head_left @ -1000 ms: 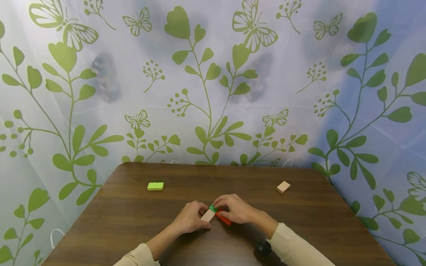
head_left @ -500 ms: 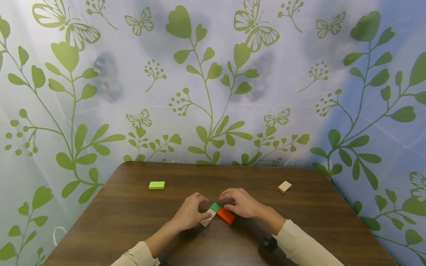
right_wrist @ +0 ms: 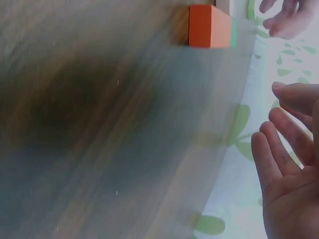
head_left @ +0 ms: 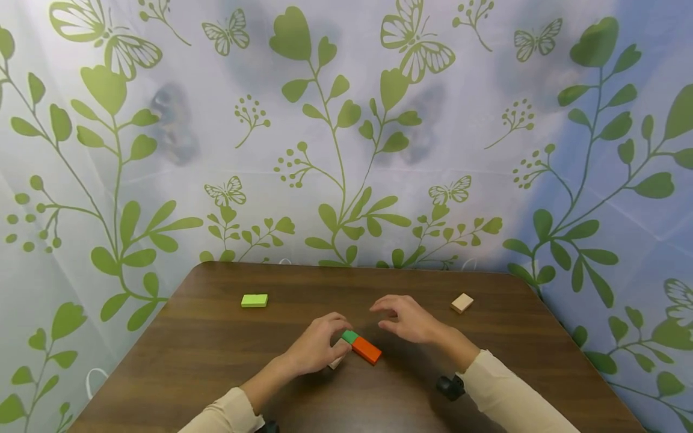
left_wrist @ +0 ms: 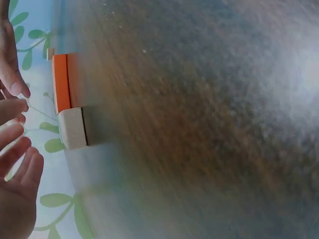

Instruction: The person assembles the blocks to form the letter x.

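At the middle of the table a green block (head_left: 350, 336), an orange-red block (head_left: 367, 350) and a pale wooden block (head_left: 337, 359) lie close together at an angle. My left hand (head_left: 316, 347) hovers over the pale block and hides part of it in the head view. In the left wrist view, its loosely bent fingers are apart from the pale block (left_wrist: 74, 128). My right hand (head_left: 410, 320) is raised to the right of the orange-red block, fingers relaxed and holding nothing. The right wrist view shows that palm (right_wrist: 294, 184) well away from the orange-red block (right_wrist: 200, 26).
A lime green block (head_left: 254, 300) lies at the back left of the brown table (head_left: 216, 343). Another light wooden block (head_left: 462, 303) lies at the back right. Behind the table hangs a curtain (head_left: 346, 150) printed with leaves and butterflies.
Both hands have let go of the blocks. My right hand has lifted and drawn off to the right, uncovering the green and orange-red blocks. The left hand has risen slightly.
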Available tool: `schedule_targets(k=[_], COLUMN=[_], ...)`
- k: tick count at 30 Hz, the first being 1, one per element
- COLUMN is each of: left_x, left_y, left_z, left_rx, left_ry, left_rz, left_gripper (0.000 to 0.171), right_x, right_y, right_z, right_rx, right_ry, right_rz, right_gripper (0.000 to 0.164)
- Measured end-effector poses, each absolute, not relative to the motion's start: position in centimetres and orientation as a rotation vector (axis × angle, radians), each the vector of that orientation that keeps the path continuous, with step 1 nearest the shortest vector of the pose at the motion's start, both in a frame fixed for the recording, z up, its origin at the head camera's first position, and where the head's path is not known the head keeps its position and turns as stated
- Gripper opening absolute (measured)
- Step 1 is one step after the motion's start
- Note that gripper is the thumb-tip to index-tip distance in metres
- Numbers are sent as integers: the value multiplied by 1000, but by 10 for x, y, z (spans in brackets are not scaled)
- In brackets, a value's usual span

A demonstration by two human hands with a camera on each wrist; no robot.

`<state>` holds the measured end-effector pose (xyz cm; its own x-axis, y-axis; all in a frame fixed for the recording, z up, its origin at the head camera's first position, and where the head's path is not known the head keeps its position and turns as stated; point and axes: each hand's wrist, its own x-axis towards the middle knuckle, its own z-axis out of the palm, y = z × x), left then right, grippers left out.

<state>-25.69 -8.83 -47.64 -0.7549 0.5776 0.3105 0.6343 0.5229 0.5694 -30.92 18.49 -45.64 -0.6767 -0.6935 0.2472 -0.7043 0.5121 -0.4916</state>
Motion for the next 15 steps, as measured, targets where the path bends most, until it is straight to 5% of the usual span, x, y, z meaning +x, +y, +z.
schedule_targets(k=[15], left_x=[-267], left_y=[-86], left_z=[-486], left_rx=[-1321], left_ry=[-2723], left_rz=[-744], left_gripper=[23], right_x=[-319], right_y=[220], right_z=[-452], right_rx=[1080], right_ry=[-2734], right_rz=[930], right_gripper=[31])
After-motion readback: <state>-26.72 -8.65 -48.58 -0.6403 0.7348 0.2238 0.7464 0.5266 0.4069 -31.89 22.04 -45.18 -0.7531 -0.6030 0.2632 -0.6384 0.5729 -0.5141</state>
